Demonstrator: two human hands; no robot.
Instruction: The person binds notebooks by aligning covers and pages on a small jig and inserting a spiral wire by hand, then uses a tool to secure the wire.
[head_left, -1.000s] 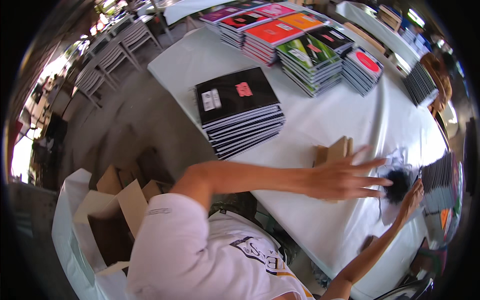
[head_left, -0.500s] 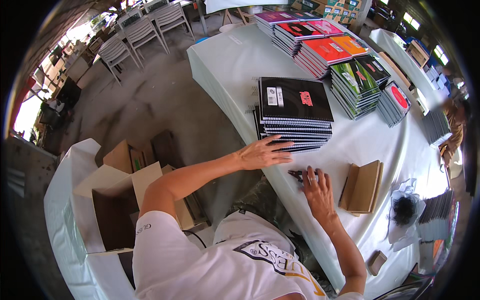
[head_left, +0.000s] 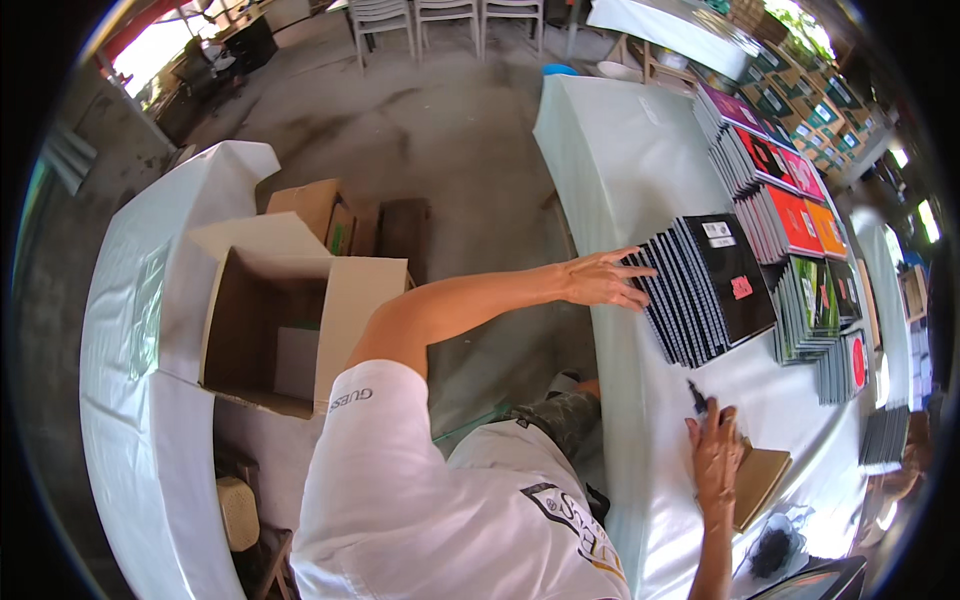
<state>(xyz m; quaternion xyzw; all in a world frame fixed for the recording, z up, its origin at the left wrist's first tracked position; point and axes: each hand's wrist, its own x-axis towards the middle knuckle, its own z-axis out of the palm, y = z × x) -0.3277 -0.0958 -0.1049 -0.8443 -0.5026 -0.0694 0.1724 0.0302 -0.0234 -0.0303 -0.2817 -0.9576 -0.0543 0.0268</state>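
Note:
A stack of black spiral-bound notebooks (head_left: 738,262) sits on the white-covered table to the right, fanned so its wire bindings form a slope. My left hand (head_left: 605,279) reaches across to it with fingers spread, their tips at the bindings on the stack's left side. Below the stack, my right hand (head_left: 714,455) is low over the table, its fingers curled around the handle end of black pliers (head_left: 697,396). The jaws stick out past the fingertips, while the handles are mostly hidden under the hand. A folded piece of brown cardboard (head_left: 762,488) lies beside that hand.
Piles of coloured notebooks (head_left: 800,225) line the table's far right. On the left, an open cardboard box (head_left: 265,330) stands beside another white-covered table (head_left: 150,440). A dark tangled clump (head_left: 775,550) lies on plastic at lower right. Chairs (head_left: 447,12) stand at the back.
My view has swung left, so the table and notebooks appear farther right and the open box shows more fully. My left hand remains by the bindings, my right by the pliers.

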